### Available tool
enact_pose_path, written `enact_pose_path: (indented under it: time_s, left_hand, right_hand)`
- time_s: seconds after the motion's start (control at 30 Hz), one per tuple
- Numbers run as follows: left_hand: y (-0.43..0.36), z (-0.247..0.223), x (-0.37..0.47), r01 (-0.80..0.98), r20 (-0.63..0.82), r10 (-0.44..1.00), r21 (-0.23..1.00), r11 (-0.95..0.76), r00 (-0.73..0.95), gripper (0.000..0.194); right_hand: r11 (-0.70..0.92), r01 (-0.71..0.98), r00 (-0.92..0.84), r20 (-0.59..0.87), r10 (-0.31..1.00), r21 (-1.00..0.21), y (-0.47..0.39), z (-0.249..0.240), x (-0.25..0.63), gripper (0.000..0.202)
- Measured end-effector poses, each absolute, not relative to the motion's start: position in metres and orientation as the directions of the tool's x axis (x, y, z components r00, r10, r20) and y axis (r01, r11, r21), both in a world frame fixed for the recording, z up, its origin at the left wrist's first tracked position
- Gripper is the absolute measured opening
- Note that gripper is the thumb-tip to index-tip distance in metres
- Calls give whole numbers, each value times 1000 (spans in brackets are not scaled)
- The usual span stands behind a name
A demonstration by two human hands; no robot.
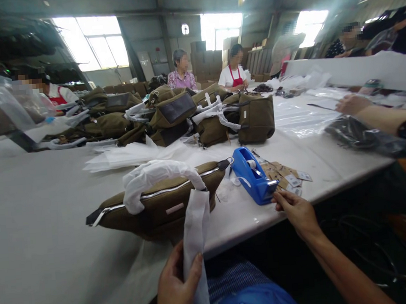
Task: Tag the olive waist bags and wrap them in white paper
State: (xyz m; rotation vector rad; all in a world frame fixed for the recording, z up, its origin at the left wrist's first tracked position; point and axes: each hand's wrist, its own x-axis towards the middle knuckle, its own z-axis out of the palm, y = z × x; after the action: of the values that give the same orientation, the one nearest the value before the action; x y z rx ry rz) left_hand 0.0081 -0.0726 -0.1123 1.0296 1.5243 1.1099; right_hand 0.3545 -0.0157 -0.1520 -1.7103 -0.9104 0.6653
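Note:
An olive-brown handbag with a silver zip stands on the table in front of me. White wrapping covers its far handle. My left hand is closed around a strip of white wrapping paper that hangs from the near handle's end at the bag's right side. My right hand pinches at the cutting end of a blue tape dispenser; the fingertips meet at its lower right corner. Any tape between those fingers is too small to make out.
Behind the bag lie white paper sheets and a heap of similar bags. Tags lie right of the dispenser. A co-worker's arm reaches in from the right over dark plastic-wrapped material. Other people sit across the table.

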Motion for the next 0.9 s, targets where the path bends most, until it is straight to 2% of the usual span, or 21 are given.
enact_pose_path:
  time_s: [0.13,0.2,0.33,0.43,0.5,0.6,0.73,0.9]
  left_hand:
    - [-71,-118,3,112,-216,968,966,231,-129,61]
    - [-70,-120,1,121,-222,969,964,235,-107,62]
    - [-70,-118,1,127,-212,973,967,222,-93,64]
    - [-71,-115,3,129,-179,981,974,187,-77,60]
    - [-73,-114,4,135,-155,986,977,163,-63,57]
    - [-76,-116,4,172,-122,990,976,131,-66,51]
    - [-80,-120,0,220,-109,991,968,124,-79,46]
    - [-80,-117,-3,140,-130,991,981,134,-39,45]
  right_hand:
    - [-184,331,553,32,833,-925,-31,-143,342,44]
    - [-147,367,482,52,875,-919,-41,-134,326,40]
    - [34,350,109,76,991,-936,-57,-107,274,32]
    - [148,257,-190,101,977,-955,-60,-88,230,29]
    - [200,236,-296,126,947,-951,-57,-83,203,27]
    - [213,288,-320,116,940,-934,-46,-88,176,23]
    - [180,445,-290,49,956,-877,-35,-95,165,17]
    - [154,634,-252,-15,968,-758,-32,-90,170,23]
